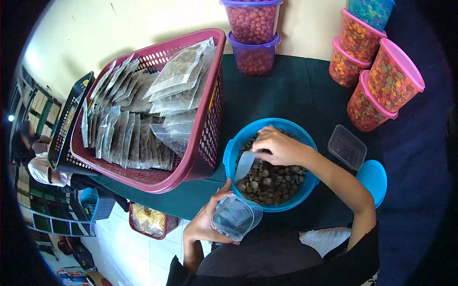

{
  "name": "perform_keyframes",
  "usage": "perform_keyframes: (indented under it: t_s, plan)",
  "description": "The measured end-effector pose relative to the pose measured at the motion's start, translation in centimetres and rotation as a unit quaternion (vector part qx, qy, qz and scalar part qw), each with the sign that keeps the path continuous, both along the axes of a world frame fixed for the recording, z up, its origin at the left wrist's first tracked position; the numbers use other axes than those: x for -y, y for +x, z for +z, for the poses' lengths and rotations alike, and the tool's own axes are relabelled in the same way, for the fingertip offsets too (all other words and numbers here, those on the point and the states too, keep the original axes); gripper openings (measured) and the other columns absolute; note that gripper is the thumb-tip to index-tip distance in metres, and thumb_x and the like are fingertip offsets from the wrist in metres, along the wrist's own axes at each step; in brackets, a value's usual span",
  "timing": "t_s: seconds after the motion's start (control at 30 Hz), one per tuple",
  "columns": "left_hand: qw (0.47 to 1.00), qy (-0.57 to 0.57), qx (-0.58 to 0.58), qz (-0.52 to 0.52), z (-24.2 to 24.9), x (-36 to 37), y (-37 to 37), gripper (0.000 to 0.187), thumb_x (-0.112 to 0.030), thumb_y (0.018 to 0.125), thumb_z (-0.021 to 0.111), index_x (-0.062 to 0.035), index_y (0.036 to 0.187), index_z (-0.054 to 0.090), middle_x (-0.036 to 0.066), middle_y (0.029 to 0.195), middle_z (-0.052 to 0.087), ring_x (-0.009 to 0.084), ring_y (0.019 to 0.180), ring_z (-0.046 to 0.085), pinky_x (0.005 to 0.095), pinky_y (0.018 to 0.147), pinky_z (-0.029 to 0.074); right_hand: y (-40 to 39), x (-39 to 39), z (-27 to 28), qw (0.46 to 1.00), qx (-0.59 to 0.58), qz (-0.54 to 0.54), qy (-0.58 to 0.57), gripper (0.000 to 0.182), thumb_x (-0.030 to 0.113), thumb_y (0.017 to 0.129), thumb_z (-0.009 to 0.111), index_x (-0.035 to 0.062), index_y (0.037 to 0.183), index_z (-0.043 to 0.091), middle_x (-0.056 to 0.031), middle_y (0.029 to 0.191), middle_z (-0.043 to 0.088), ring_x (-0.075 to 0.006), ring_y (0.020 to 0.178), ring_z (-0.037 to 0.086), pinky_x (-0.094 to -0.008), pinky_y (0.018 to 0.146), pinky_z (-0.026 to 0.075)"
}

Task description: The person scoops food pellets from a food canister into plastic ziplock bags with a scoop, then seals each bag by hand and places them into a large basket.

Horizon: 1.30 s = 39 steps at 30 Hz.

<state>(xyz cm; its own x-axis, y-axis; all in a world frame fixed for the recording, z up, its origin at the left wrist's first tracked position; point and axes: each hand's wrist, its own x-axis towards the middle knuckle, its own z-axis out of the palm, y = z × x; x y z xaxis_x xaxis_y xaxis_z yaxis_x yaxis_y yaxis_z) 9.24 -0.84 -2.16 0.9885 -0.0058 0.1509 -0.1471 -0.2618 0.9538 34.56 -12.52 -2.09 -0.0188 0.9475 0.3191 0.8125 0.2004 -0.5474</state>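
My right hand (281, 147) is closed on a pale plastic scoop (245, 165), whose blade dips into a round blue tub (230, 157). Inside the tub lie many small, dark, rounded pieces (274, 183); I cannot make out what they are. Near the tub's front left rim, my left hand (208, 220) grips a clear plastic container (237, 217) with its fingers around the side. This container looks see-through, with no dark pieces visible in it.
A maroon basket (217, 95) holds many filled clear packets (176, 71), left of the tub. Purple-lidded tubs (253, 52) and pink-lidded tubs (393, 71) stand behind. A clear tray (347, 147) and blue lid (372, 183) lie right. A person (47, 169) is at far left.
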Motion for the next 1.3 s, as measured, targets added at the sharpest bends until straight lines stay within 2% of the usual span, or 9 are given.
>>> perform_keyframes:
  t_s: [0.2, 0.4, 0.57, 0.7, 0.77, 0.83, 0.9, 1.03, 1.3]
  plan:
    - [1.000, 0.010, -0.002, 0.002, 0.0, -0.2, 0.0, 0.105, -0.027, 0.033, 0.086, -0.0078, 0.121, 0.032, 0.029, 0.133, 0.019, 0.0367, 0.126, 0.019, 0.0430, 0.100, 0.020, -0.5, 2.4, 0.2, 0.999, 0.033, -0.014, -0.029, 0.008, 0.013, 0.071, 0.061, 0.0080, 0.073, 0.056, -0.0047, 0.071, 0.056, -0.0213, 0.076, 0.052, -0.0347, 0.078, 0.033]
    - [1.000, -0.001, 0.002, -0.003, -0.5, -0.6, -0.1, 0.104, -0.027, 0.033, 0.086, -0.0069, 0.121, 0.033, 0.028, 0.133, 0.020, 0.0355, 0.125, 0.021, 0.0430, 0.100, 0.019, -0.5, 5.3, 0.9, 0.987, -0.025, -0.042, -0.154, 0.010, 0.016, 0.071, 0.061, 0.0077, 0.075, 0.056, -0.0060, 0.073, 0.057, -0.0226, 0.082, 0.053, -0.0363, 0.074, 0.035]
    - [1.000, -0.001, 0.003, -0.011, -0.4, -0.7, -0.1, 0.104, -0.026, 0.034, 0.086, -0.0064, 0.121, 0.033, 0.028, 0.133, 0.021, 0.0350, 0.125, 0.020, 0.0419, 0.101, 0.019, -0.9, 6.0, 0.8, 0.987, 0.006, -0.052, -0.150, 0.015, 0.022, 0.078, 0.054, 0.0081, 0.078, 0.059, -0.0099, 0.073, 0.058, -0.0256, 0.081, 0.054, -0.0392, 0.073, 0.036]
    - [1.000, -0.004, 0.001, -0.011, -0.3, -0.8, -0.2, 0.103, -0.027, 0.035, 0.086, -0.0061, 0.121, 0.033, 0.027, 0.133, 0.021, 0.0354, 0.125, 0.020, 0.0422, 0.100, 0.020, -1.3, 5.8, 1.0, 0.967, 0.031, -0.072, -0.244, 0.026, 0.028, 0.085, 0.043, 0.0081, 0.080, 0.060, -0.0103, 0.073, 0.058, -0.0255, 0.080, 0.052, -0.0378, 0.076, 0.034]
    - [1.000, 0.007, 0.011, 0.010, -0.2, -0.8, -0.2, 0.101, -0.027, 0.036, 0.086, -0.0039, 0.120, 0.033, 0.026, 0.129, 0.029, 0.0349, 0.121, 0.030, 0.0418, 0.098, 0.026, -1.4, 5.6, 1.3, 0.953, 0.039, -0.081, -0.290, 0.030, 0.029, 0.086, 0.040, 0.0075, 0.080, 0.060, -0.0097, 0.072, 0.057, -0.0239, 0.079, 0.052, -0.0356, 0.077, 0.032]
    - [0.999, 0.006, -0.012, 0.033, 0.2, -0.7, -0.5, 0.101, -0.027, 0.037, 0.086, -0.0027, 0.119, 0.033, 0.024, 0.125, 0.034, 0.0333, 0.117, 0.036, 0.0409, 0.095, 0.030, -1.3, 5.6, 1.6, 0.942, 0.043, -0.078, -0.323, 0.031, 0.030, 0.086, 0.038, 0.0094, 0.080, 0.060, -0.0122, 0.071, 0.058, -0.0293, 0.078, 0.053, -0.0422, 0.077, 0.034]
    - [0.997, 0.025, -0.030, 0.073, 0.6, -0.8, -0.8, 0.100, -0.027, 0.038, 0.086, -0.0001, 0.119, 0.033, 0.019, 0.112, 0.046, 0.0282, 0.103, 0.049, 0.0377, 0.088, 0.038, -1.4, 5.5, 1.8, 0.945, 0.031, -0.089, -0.312, 0.032, 0.030, 0.086, 0.038, 0.0081, 0.078, 0.060, -0.0135, 0.070, 0.058, -0.0307, 0.075, 0.054, -0.0429, 0.075, 0.035]
    - [0.990, -0.006, -0.026, 0.136, 0.6, -0.2, -0.7, 0.098, -0.025, 0.039, 0.084, -0.0005, 0.119, 0.033, 0.016, 0.103, 0.049, 0.0282, 0.098, 0.050, 0.0380, 0.085, 0.040, -0.7, 5.4, 1.4, 0.965, -0.040, -0.119, -0.230, 0.035, 0.028, 0.087, 0.038, 0.0034, 0.074, 0.059, -0.0172, 0.065, 0.056, -0.0335, 0.064, 0.055, -0.0429, 0.067, 0.040]
    - [0.983, 0.109, -0.043, 0.143, 2.7, 0.1, 0.6, 0.098, -0.031, 0.043, 0.082, 0.0002, 0.121, 0.031, 0.019, 0.110, 0.044, 0.0327, 0.104, 0.044, 0.0418, 0.088, 0.035, 0.4, 5.0, 5.2, 0.981, -0.028, -0.151, -0.120, 0.034, 0.024, 0.087, 0.042, 0.0005, 0.067, 0.055, -0.0181, 0.057, 0.052, -0.0315, 0.052, 0.053, -0.0392, 0.051, 0.039]
